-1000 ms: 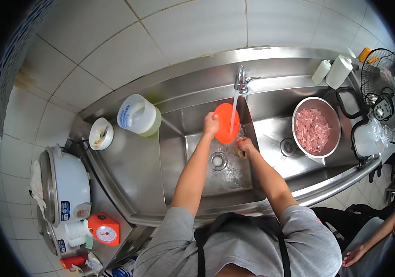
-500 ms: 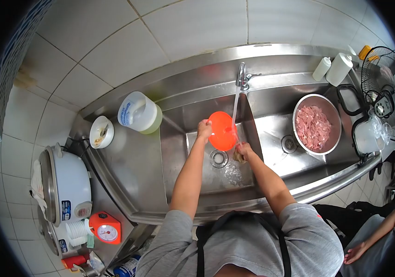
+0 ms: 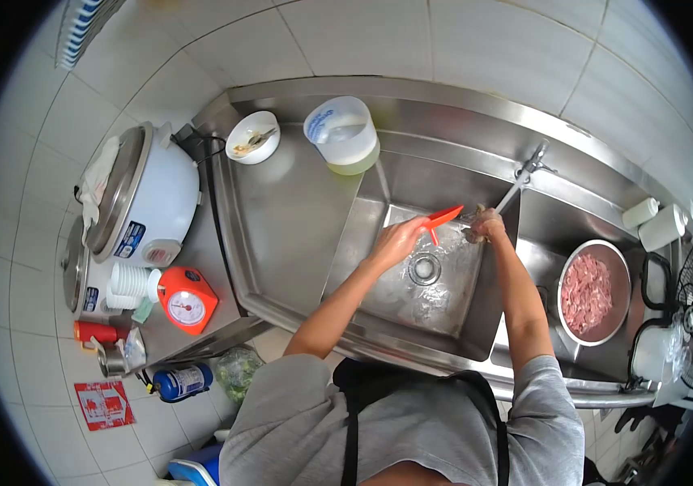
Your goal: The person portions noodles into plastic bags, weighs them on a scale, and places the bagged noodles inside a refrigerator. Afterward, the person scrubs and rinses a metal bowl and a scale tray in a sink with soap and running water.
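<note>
My left hand grips a shallow orange plastic dish by its rim. The dish is turned nearly edge-on over the left sink basin, its face hidden. In my right hand, at the basin's right side, the fingers are closed around a brownish scrubber, mostly covered by them. Water runs from the faucet onto the right hand. Below both hands lies the drain, with splashing water and foam on the basin floor.
In the right basin stands a metal bowl of raw sliced meat. A plastic measuring jug and a white bowl are on the left drainboard. Further left are a rice cooker and an orange scale. White bottles stand at right.
The dish has gone from face-up to nearly edge-on. My right hand has moved up under the faucet's stream with the scrubber. The view has swung left, and the person at right has left it.
</note>
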Motion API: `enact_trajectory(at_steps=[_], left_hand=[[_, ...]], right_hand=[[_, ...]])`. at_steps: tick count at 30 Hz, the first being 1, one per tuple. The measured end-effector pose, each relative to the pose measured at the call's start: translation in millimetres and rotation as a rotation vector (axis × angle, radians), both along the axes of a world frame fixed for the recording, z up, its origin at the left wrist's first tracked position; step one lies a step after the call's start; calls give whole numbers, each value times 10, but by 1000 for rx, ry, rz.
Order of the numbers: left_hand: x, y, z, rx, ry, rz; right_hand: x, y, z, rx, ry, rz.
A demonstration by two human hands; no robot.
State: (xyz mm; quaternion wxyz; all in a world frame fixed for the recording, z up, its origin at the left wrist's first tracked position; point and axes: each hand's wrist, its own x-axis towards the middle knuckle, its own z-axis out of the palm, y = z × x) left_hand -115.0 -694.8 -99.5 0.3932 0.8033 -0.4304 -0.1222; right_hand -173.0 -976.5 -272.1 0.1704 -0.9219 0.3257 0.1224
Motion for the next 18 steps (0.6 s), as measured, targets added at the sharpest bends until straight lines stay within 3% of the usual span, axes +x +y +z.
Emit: enact_trajectory(at_steps=[3, 5, 8, 10, 11, 13, 17, 18], left_hand=[[64, 610, 141, -189, -266, 26], [54, 1030, 306, -159, -375, 120], [179, 1605, 241, 4, -572, 236], [291, 1914, 53, 123, -598, 289], [332, 2021, -6, 179, -597, 303], [448, 2168, -125, 191, -657, 347], [328, 1778, 258, 266, -926, 472], [350, 1602, 130, 147, -775, 387]], right_hand=[[142, -430, -526, 187, 36, 74], [44, 106, 743, 353, 98, -325], [92, -180, 631, -286, 191, 1047], [120, -413, 278, 228, 161, 331], [139, -461, 311, 145, 124, 506], [58, -433, 448, 238, -17, 513], [-132, -53, 1428, 651, -267, -93], [-159, 18, 1597, 686, -284, -223]])
